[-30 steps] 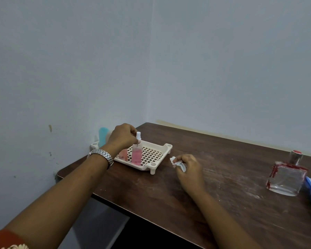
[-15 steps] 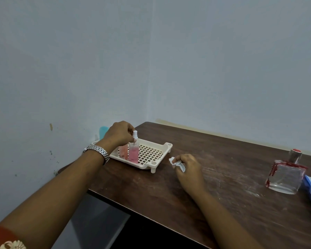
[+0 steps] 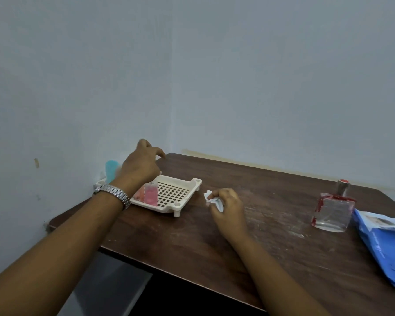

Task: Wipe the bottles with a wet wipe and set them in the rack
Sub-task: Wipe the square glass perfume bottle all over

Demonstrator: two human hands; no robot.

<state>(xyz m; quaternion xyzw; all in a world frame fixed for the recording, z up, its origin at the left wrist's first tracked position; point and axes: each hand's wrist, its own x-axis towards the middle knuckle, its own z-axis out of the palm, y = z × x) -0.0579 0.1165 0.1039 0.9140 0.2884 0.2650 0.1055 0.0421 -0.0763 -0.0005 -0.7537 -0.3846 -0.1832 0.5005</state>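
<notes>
A dark wooden table (image 3: 271, 247) stands in the corner of a pale wall (image 3: 237, 76). At its far left corner sits a cream rack (image 3: 197, 180) with a grid floor and short legs. Two small bottles stand upright and side by side at the near left of the rack: a pink bottle (image 3: 151, 196) and, touching its left side, a peach bottle (image 3: 141, 193). The tops of both are hidden behind the wrist.

The left hand (image 3: 141, 164) hovers above the far left part of the rack with its fingers loosely curled and apart, holding nothing and touching neither bottle. A metal watch (image 3: 114, 194) is on that wrist. Behind the hand a blue-green thing (image 3: 111, 168) stands by the wall; whether it is in the rack or beside it I cannot tell.

The right hand (image 3: 228, 208) rests on the table just right of the rack, its fingers curled round a crumpled white wipe (image 3: 212, 200) whose end sticks out toward the rack.

Well apart, at the right of the table, a square glass bottle (image 3: 333, 212) with red edges and a red-topped cap stands upright. Just right of it lies a blue packet (image 3: 383, 242), running off the edge of the view.
</notes>
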